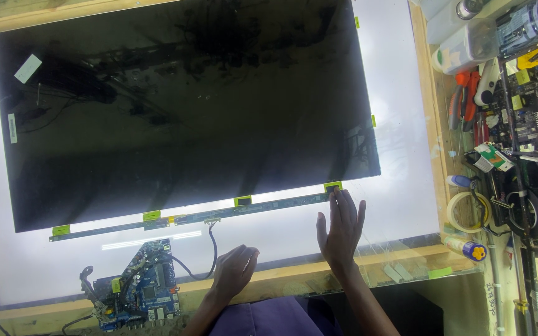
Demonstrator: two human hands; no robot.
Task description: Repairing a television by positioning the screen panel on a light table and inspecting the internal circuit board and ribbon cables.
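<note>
Two hands were out, fingers loosely spread and holding nothing. Right hand (340,231) nearer, fingertips touching the driver strip (194,218) running left-right under the LCD panel (182,112); left hand (235,269) hung by the bench (406,264) edge.

A large, glossy black rectangular display panel (182,106) lies flat on the lit white table (400,149), its thin green driver-board strip (250,208) along the near edge.

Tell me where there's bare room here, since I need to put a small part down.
Free: the lit white strip between the dark panel and the wooden rail, and the patch between the blue circuit board and the left hand. The right-hand shelf of tools is crowded.
</note>
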